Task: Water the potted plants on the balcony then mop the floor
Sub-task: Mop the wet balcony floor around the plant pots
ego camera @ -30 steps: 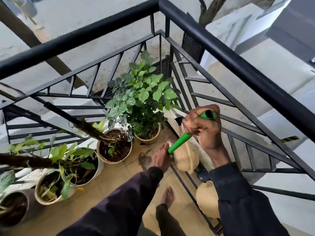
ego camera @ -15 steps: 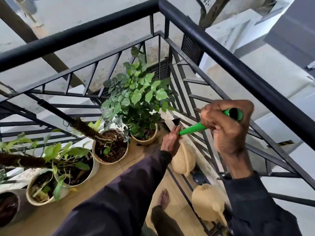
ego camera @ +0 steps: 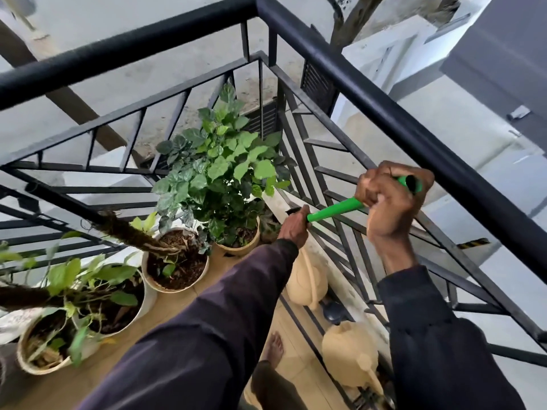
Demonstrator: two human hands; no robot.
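– Both hands hold one thing, yes?

– Yes. The right hand (ego camera: 390, 199), at 3 o'clock, is closed like a fist round the top end of the long green plastic handle (ego camera: 334, 210). The left hand (ego camera: 294, 229), near the middle, wraps the same handle lower down. Neither hand is free.

– Why two grips, one high and one low?

– I think the upper hand steers and the lower hand presses the end down. The handle slopes toward the corner, so the left arm is stretched far forward.

– Is it the mop?

– Its lower end is hidden behind the left hand, so I see no mop head. From the task I judge that it is the mop.

– And the plants?

– A bushy green plant in a beige round pot (ego camera: 219, 173) stands in the corner at 11 o'clock. A white round pot with dark soil (ego camera: 174, 288) is just beside it, and more pots run toward 8 o'clock along the black metal railing (ego camera: 384, 116). They keep to the edge, probably for light and to leave the tan tiled floor (ego camera: 59, 395) reachable.

– The watering?

– A beige plastic watering can (ego camera: 306, 279) and a second watering can (ego camera: 349, 359) stand at 5 o'clock by the railing, touched by nobody. So I judge watering is done and mopping is the step in hand.
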